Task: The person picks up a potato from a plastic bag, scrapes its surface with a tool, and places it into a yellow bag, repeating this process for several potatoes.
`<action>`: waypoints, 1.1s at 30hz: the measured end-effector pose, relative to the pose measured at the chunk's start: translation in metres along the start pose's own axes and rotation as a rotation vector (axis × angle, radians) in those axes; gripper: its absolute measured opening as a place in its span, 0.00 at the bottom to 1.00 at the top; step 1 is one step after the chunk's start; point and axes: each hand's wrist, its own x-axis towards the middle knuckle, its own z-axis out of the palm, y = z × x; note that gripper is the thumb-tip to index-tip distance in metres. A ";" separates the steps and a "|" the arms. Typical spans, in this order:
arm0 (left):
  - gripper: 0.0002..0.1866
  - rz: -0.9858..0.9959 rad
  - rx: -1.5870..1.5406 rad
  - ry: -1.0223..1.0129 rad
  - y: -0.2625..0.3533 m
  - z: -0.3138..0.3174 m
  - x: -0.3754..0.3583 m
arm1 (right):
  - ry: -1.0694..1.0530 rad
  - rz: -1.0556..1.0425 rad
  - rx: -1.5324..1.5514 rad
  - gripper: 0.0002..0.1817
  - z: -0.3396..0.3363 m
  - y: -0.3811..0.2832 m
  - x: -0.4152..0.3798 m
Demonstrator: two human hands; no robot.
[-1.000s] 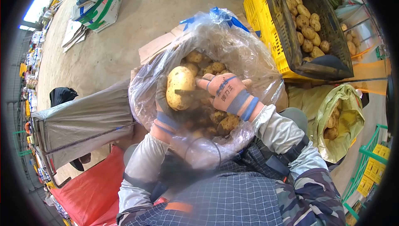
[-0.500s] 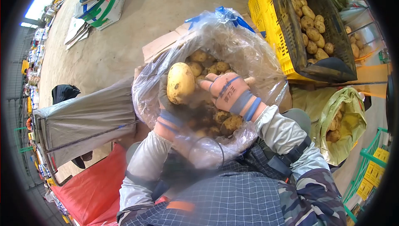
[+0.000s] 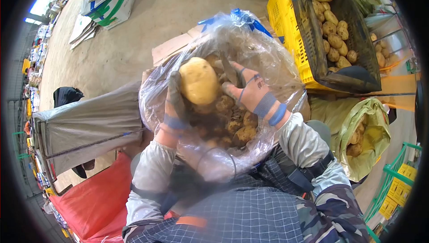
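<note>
A large pale-yellow potato (image 3: pixel 199 81) is in my left hand (image 3: pixel 172 102), gloved with a dark palm, whose fingers wrap its left side. My right hand (image 3: pixel 250 86), in a peach glove with blue wrist bands, is just right of the potato. Its fingers point up and its thumb is apart from them, with nothing between. Both hands are over a clear plastic bag (image 3: pixel 286 64) spread wide at the mouth. Inside, below the hands, lie several smaller, dirt-covered potatoes (image 3: pixel 246 135).
A yellow crate (image 3: pixel 290 33) with a dark liner holds potatoes (image 3: pixel 333 28) at the upper right. Below it is a green sack (image 3: pixel 377 122) with more potatoes. A grey-covered frame (image 3: pixel 89 124) and red sheet (image 3: pixel 96 203) are at the left. Cardboard (image 3: pixel 172 46) lies behind the bag.
The large potato has turned and shifted slightly up and right in my left hand. My right hand has gone from pointing across the bag to fingers raised, thumb apart, beside the potato.
</note>
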 end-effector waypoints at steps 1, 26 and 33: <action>0.29 0.114 0.150 -0.085 0.007 0.002 -0.002 | 0.027 0.029 0.083 0.30 0.010 0.006 0.001; 0.38 -0.307 -0.534 -0.257 0.001 -0.004 -0.023 | 0.029 -0.188 -0.255 0.30 -0.008 -0.019 -0.017; 0.35 -0.219 -0.372 -0.223 0.008 -0.006 -0.014 | -0.347 -0.213 -0.778 0.14 -0.008 -0.046 -0.024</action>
